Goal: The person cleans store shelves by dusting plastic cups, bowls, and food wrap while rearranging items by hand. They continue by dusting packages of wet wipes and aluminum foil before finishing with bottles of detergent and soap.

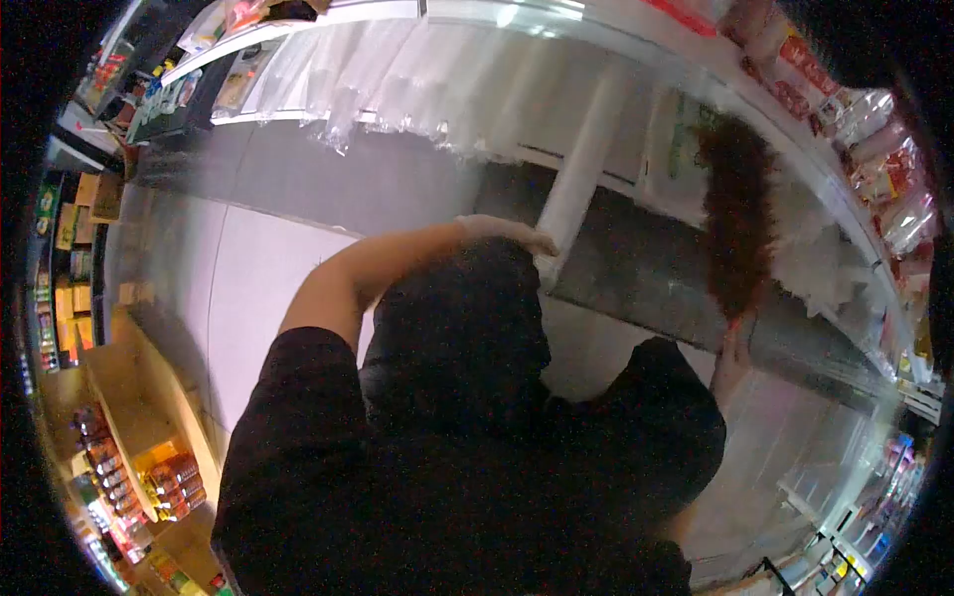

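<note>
My right hand (733,360), at the right beyond my knee, is closed round the handle end of a feather duster (737,214). The duster's brown, fluffy head points up toward the shelf and is smeared by motion. My left hand (509,234) reaches over my other knee, its fingers against the near end of a long white plastic-wrapped sleeve (579,164). That sleeve sticks out from the low shelf, over the dark gap beneath; what is inside it I cannot make out. The far side of my left hand's grip is hidden.
More clear-wrapped sleeves (397,84) lie in a row on the low shelf. Red and clear packets (884,169) fill the shelf at the right. A wooden display stand (134,397) with bottles (174,482) is at the left. Pale floor tiles (268,268) lie beneath me.
</note>
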`<state>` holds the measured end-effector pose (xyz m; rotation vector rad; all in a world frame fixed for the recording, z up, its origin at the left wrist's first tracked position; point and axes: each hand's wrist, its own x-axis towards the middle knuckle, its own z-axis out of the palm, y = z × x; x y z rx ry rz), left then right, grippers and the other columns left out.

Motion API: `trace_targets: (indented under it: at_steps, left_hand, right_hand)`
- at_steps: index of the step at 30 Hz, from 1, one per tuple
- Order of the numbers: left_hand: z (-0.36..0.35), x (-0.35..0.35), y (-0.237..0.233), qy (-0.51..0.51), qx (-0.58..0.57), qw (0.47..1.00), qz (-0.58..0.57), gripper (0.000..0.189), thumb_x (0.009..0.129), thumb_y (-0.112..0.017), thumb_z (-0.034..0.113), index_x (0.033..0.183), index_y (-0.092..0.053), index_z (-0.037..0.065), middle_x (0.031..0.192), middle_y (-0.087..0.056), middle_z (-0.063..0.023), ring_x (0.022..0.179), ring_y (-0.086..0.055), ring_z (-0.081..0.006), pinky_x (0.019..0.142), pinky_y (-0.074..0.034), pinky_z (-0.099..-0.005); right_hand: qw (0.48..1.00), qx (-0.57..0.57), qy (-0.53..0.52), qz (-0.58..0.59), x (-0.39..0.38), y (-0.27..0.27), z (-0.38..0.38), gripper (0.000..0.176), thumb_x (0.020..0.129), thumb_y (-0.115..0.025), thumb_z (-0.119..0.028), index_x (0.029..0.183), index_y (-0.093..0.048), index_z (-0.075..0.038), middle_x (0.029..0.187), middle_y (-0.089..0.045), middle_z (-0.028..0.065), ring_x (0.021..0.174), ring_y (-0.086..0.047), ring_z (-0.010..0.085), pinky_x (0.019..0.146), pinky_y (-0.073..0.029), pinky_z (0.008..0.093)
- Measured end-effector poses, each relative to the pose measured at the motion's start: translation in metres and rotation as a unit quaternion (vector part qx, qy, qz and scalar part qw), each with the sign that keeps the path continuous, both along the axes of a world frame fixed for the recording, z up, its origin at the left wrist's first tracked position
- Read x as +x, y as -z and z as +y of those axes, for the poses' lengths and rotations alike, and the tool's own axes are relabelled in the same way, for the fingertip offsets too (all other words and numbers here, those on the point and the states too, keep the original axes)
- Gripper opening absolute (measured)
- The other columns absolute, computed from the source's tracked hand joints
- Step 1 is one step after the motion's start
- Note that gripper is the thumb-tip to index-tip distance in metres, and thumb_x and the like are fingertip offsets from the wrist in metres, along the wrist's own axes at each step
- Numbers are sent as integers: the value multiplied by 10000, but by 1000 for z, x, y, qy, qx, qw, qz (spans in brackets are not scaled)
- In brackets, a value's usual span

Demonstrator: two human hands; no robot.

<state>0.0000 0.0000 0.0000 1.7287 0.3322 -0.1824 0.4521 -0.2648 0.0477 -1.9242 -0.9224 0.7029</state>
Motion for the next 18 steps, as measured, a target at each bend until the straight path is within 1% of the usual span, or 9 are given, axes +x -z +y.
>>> trace_targets:
  at_steps: [2,3,5,7,9,10,12,16,18]
  left_hand:
    - [-19,-5,-17,-65,-138,981,-122,558,836,-672,264,1301,-468,32,1212,-563,-119,1127,-538,-231,1022,-378,-348]
    - [-6,-11,2,-126,-143,982,-2,528,846,-658,284,1279,-491,32,1178,-579,-113,1099,-552,-224,986,-404,-354]
    - [-15,20,34,-246,-208,925,201,480,867,-632,324,1236,-538,33,1109,-612,-99,1044,-579,-211,913,-456,-368]
    - [-7,47,15,-341,-261,888,164,466,878,-605,353,1206,-555,25,954,-644,-81,920,-618,-195,817,-494,-358]
    - [26,59,-32,-419,-338,841,46,524,888,-561,416,1196,-550,-8,983,-647,-109,935,-622,-194,780,-501,-334]
    - [43,64,-33,-435,-325,840,6,507,892,-558,401,1213,-536,10,1011,-634,-107,958,-610,-205,799,-490,-349]
    - [71,75,4,-443,-221,867,-48,478,899,-551,371,1248,-508,47,1067,-608,-103,1004,-584,-227,835,-470,-378]
    - [84,82,141,-388,54,920,-33,455,913,-538,312,1316,-453,121,1180,-555,-94,1095,-534,-271,908,-428,-436]
    - [73,76,173,-352,136,925,-39,461,920,-531,282,1351,-425,158,1236,-529,-90,1140,-508,-293,945,-408,-465]
  right_hand:
    - [978,-32,-26,-204,-11,-31,7,400,932,-539,-187,1303,-530,-38,1217,-582,137,1018,-528,156,903,-401,302]
    - [976,17,-34,-214,-49,-19,40,403,931,-535,-180,1307,-525,-38,1147,-609,124,931,-528,148,856,-413,298]
    - [976,14,-51,-212,-65,-36,56,414,927,-530,-173,1321,-512,-47,1049,-632,109,815,-510,140,789,-423,290]
    - [978,-30,-70,-194,-53,-37,67,428,924,-525,-173,1337,-498,-63,995,-625,100,774,-487,138,759,-420,283]
    - [961,-69,-110,-245,-45,-44,82,436,924,-516,-177,1349,-490,-83,948,-612,84,764,-486,132,752,-417,274]
    - [954,-65,-125,-265,-44,-52,93,438,925,-513,-182,1353,-488,-91,942,-610,76,764,-489,130,754,-418,272]
    - [947,-34,-146,-283,-45,-71,118,442,928,-509,-195,1360,-482,-103,948,-613,61,762,-493,127,758,-421,272]
    - [960,-15,-199,-198,-49,-92,170,429,935,-504,-219,1353,-494,-123,901,-611,45,747,-518,135,768,-436,283]
    - [955,-88,-200,-199,-43,-89,210,402,931,-508,-217,1320,-529,-117,931,-628,73,783,-555,152,775,-447,299]
